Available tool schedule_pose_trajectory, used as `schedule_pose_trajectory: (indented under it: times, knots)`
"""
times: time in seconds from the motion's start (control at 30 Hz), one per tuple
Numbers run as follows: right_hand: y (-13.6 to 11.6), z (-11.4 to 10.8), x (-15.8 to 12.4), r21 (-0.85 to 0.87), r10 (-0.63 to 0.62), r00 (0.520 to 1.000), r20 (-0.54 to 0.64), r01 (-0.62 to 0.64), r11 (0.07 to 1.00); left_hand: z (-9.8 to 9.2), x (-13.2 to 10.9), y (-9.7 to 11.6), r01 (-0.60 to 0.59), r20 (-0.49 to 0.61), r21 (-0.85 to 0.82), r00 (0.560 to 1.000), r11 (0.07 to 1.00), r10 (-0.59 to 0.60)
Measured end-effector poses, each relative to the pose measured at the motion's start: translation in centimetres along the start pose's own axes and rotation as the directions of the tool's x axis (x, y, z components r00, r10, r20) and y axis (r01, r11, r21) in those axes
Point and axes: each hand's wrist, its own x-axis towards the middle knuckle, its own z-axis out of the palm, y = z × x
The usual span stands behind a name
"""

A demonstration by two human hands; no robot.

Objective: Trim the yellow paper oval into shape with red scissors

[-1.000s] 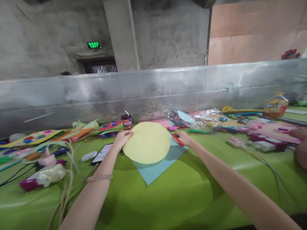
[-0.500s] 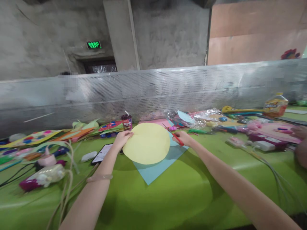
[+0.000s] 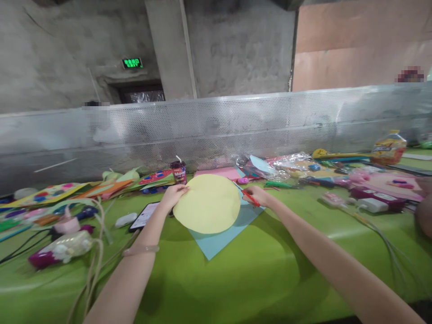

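A round sheet of pale yellow paper (image 3: 206, 204) is pinched at its upper left edge by my left hand (image 3: 174, 197). My right hand (image 3: 258, 196) grips red-handled scissors (image 3: 250, 198), their blades pointing up and left close by the yellow sheet's right edge. Whether the blades touch the paper, I cannot tell. Beneath the yellow circle lies a light blue sheet (image 3: 212, 246), one corner toward me and the rest partly covered. Behind my left hand stands a dark cup with a straw (image 3: 178, 172).
On the green table (image 3: 216, 292), a phone (image 3: 144, 217) and a white case (image 3: 126, 219) lie left of my wrist. A bottle (image 3: 60, 249) and cords are farther left. Craft pieces and plastic wrap (image 3: 293, 163) line the metal barrier (image 3: 216, 130). Another person's arm (image 3: 424, 215) shows at right.
The yellow circle and both my hands have shifted very slightly right. The scissors' blades look a little different in position. At right, the other person's hand has drawn back from the pink piece.
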Motion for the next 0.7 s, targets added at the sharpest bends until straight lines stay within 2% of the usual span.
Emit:
schedule_pose_trajectory:
  times: [0.37,0.7]
  knots:
    - [-0.08,-0.17,-0.06,0.009,0.019,1.0,0.007,-0.019,1.0,-0.02,0.11,-0.25,0.003,0.031,-0.004,1.0,1.0,-0.003]
    - [0.0,-0.05,-0.05,-0.033,-0.016,1.0,0.013,0.017,0.999,-0.06,0.12,-0.25,0.0,0.036,-0.001,0.999,1.0,0.0]
